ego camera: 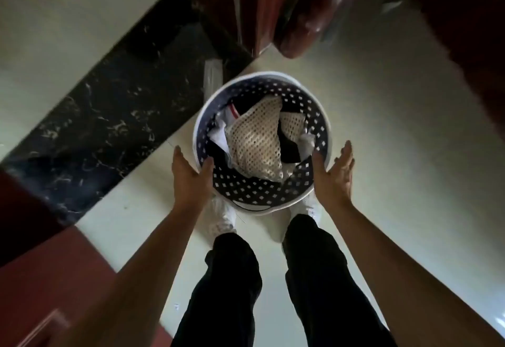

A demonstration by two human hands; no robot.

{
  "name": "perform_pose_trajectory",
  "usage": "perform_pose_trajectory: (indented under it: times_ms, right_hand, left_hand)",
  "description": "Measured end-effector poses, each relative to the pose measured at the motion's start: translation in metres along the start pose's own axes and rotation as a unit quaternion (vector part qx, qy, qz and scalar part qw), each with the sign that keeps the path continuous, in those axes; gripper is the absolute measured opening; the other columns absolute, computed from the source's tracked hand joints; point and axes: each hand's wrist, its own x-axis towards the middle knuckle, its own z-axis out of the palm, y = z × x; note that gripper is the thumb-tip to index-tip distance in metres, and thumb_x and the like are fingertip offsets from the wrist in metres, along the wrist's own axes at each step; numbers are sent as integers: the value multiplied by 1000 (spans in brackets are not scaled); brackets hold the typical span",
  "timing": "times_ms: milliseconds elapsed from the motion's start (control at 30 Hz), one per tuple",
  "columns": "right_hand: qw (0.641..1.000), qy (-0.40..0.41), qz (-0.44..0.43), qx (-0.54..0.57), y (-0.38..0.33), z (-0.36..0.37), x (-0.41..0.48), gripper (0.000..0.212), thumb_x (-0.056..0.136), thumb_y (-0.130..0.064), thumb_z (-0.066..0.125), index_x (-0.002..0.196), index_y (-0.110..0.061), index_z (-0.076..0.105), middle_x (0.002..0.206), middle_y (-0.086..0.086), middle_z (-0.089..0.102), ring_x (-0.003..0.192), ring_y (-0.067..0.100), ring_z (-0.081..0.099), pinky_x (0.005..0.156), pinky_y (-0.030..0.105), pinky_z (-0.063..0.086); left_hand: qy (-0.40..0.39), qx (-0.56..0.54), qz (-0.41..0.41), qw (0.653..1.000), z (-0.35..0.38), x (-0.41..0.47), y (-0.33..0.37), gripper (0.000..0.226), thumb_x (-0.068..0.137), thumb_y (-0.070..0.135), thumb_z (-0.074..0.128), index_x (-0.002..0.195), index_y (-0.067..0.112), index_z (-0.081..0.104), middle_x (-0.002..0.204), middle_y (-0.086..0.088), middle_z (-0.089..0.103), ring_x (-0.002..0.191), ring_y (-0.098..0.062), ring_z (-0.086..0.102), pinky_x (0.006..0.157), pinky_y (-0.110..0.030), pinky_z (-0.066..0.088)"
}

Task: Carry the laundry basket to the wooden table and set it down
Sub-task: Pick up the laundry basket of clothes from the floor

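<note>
Flanking the laundry basket, both hands' fingers spread; basket base hidden.

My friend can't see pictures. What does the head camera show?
Two bare hands, left hand and right hand, reach open toward a round laundry basket on the pale floor, one on each side. Inside lie clothes, with a cream mesh garment on top.
</note>
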Motion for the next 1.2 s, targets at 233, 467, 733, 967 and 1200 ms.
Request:
perform_pose_trajectory:
  times_ms: [233, 467, 733, 967, 1200]
  right_hand:
    - [999, -5, 19, 40, 8, 16, 19, 47, 115, -23, 47, 162, -23, 48, 134, 8, 70, 115, 27, 65, 110, 49, 57]
    - [997, -28, 9, 73, -55, -66, -82, 45, 115, -24, 46, 160, -25, 50, 138, 6, 70, 133, 35, 66, 109, 43, 54]
    - [985, -40, -26, 168, -164, -232, -262, 43, 115, -24, 47, 157, -31, 56, 143, 3, 70, 138, 30, 65, 119, 48, 50]
    - [919, -15, -127, 372, -227, -356, -416, 42, 101, -53, 55, 139, -41, 69, 145, -1, 74, 142, 23, 66, 127, 58, 43]
    - [827, 32, -248, 503, -267, -427, -513, 47, 85, -58, 67, 127, -37, 77, 139, 23, 71, 138, 48, 62, 123, 68, 43]
  left_hand:
    - [22, -30, 17, 999, 14, 8, -13, 40, 94, 18, 53, 134, 11, 59, 117, -6, 70, 111, -28, 66, 97, -47, 55]
    - [22, -85, 27, 996, -62, -91, 55, 36, 98, 8, 49, 131, 17, 63, 110, 9, 70, 100, -8, 66, 82, -23, 50]
    - [13, -124, 65, 990, -196, -264, 186, 39, 95, 3, 50, 130, 13, 66, 119, -10, 72, 117, -34, 67, 91, -39, 51]
    - [-22, -280, 144, 949, -298, -445, 286, 33, 101, 20, 61, 132, 26, 72, 126, -3, 77, 121, -29, 70, 106, -54, 52]
    - [-83, -276, 348, 892, -364, -561, 350, 32, 105, 6, 51, 125, 23, 70, 110, 6, 82, 99, -9, 78, 77, -21, 61]
